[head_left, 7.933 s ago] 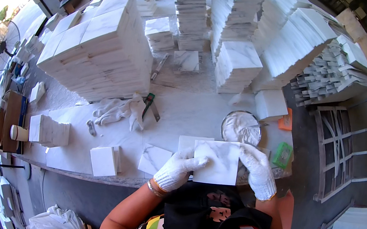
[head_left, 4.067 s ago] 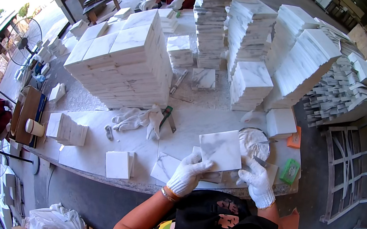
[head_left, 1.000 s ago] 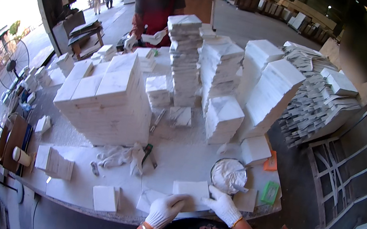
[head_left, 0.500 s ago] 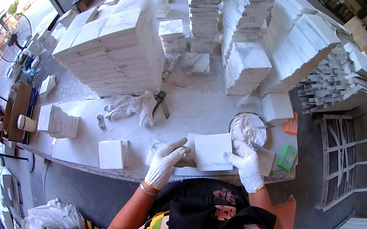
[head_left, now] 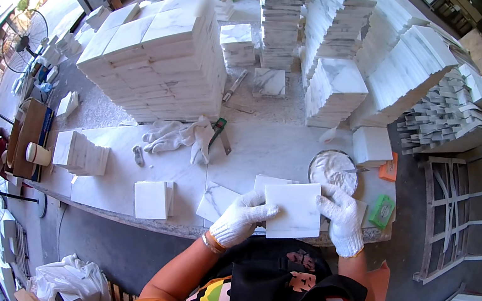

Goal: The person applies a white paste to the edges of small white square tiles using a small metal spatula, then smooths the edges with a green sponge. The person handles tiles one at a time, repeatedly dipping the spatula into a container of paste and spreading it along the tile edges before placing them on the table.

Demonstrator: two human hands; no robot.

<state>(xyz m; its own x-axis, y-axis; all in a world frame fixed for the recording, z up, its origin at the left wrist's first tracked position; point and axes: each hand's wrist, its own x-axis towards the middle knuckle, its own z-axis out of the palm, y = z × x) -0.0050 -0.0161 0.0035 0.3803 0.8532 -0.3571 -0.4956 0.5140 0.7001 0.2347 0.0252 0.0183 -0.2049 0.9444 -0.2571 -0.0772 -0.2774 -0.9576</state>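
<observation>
A square white marble tile (head_left: 292, 213) is held tilted up at the table's front edge, between my two gloved hands. My left hand (head_left: 240, 219) grips its left edge, thumb across the face. At the upper right edge, my right hand (head_left: 341, 217) has its fingers closed on the tile. Behind it lies another white tile (head_left: 267, 182), partly covered. A grey-veined tile (head_left: 214, 202) rests flat beside my left hand. Just beyond my right hand stands a round bowl of white paste (head_left: 333, 171).
Tall tile stacks (head_left: 158, 73) stand along the back. A small tile pile (head_left: 151, 200) and a tile block (head_left: 81, 152) sit at left. Loose white gloves (head_left: 179, 138) lie by a green-handled scraper (head_left: 219, 131). Green (head_left: 381, 211) and orange boxes (head_left: 389, 167) are at right.
The held tile has come nearer to me and slightly right. My left hand has moved right and closed onto its left edge; my right hand still holds the other side.
</observation>
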